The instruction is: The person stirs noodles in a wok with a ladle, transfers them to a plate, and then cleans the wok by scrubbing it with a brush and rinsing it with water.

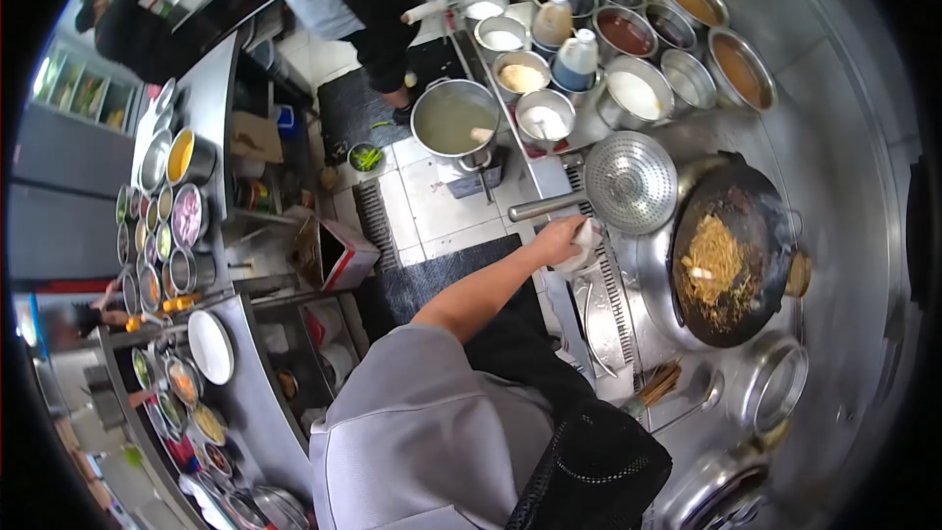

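My left hand (561,241) is closed around a crumpled white cloth (586,249) at the front edge of the stove. Just above the hand runs the handle of a perforated metal strainer (631,183), which lies beside the wok. To the right, a black wok (756,206) sits on its burner with fried noodles (716,265) and darker bits in it. A pale piece lies on the noodles. Black mesh fabric (599,471) covers the lower middle of the picture. My right hand does not show.
Metal seasoning pots (636,88) and two squeeze bottles (576,61) stand beyond the strainer. A large stockpot (454,118) stands farther off. A ladle (713,390) and a bamboo brush (657,383) lie below the wok. A co-worker (378,0) stands at the top; ingredient bowls (186,216) line the left.
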`<control>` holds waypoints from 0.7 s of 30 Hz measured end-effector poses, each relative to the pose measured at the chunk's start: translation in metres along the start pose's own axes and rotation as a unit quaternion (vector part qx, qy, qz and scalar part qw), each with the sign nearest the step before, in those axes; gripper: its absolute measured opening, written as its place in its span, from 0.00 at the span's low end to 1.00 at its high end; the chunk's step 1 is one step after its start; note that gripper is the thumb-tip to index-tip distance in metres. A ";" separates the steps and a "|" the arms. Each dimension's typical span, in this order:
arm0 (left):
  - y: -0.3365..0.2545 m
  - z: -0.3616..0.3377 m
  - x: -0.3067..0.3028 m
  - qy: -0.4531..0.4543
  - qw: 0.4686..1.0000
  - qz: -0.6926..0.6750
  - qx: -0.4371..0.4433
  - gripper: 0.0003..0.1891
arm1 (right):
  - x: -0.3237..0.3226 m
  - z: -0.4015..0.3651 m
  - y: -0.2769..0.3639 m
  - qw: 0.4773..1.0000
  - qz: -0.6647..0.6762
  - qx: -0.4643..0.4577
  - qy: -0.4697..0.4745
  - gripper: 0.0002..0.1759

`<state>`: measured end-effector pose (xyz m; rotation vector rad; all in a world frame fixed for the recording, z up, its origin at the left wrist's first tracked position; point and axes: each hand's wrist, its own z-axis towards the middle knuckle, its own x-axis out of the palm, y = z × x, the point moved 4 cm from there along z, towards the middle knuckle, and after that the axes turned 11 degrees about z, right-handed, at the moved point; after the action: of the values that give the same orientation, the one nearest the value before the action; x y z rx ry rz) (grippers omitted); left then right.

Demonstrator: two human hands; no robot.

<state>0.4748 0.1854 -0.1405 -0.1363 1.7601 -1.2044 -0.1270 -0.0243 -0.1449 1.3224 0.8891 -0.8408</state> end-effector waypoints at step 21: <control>-0.002 -0.057 -0.015 -0.196 0.979 -0.036 -0.051 0.32 | -0.024 0.137 0.079 0.976 0.026 -0.208 0.062 0.24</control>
<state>0.4390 0.2304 -0.1266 -0.4706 1.4769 -1.0546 -0.0586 -0.1550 -0.0837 1.0311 1.0585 -0.4976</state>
